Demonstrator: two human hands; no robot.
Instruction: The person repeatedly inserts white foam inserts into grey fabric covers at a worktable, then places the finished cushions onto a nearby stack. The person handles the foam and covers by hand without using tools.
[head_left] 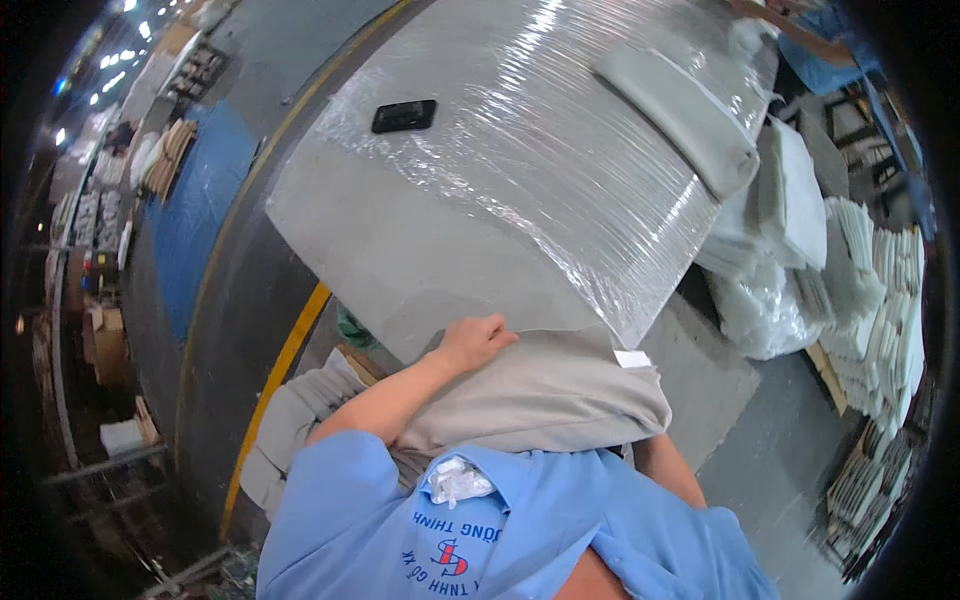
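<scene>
A grey-beige fabric cushion [540,395] rests against my front at the near edge of the table, with a small white tag [632,358] at its right corner. My left hand [478,342] lies on its far edge, fingers curled round the fabric. My right forearm [672,468] reaches under the cushion's right end; that hand is hidden. The grey tabletop [390,235] is partly covered in shiny clear film. A finished-looking grey cushion [680,120] lies at the far right of it, and a black phone [404,116] at the far left.
White padding pieces [790,195] and a clear plastic bag [765,310] stand to the right, near stacked pale covers [880,310]. Folded grey fabric pieces [300,420] lie at the left. Another person's arm [800,35] shows at the far right. A yellow line [270,390] marks the floor.
</scene>
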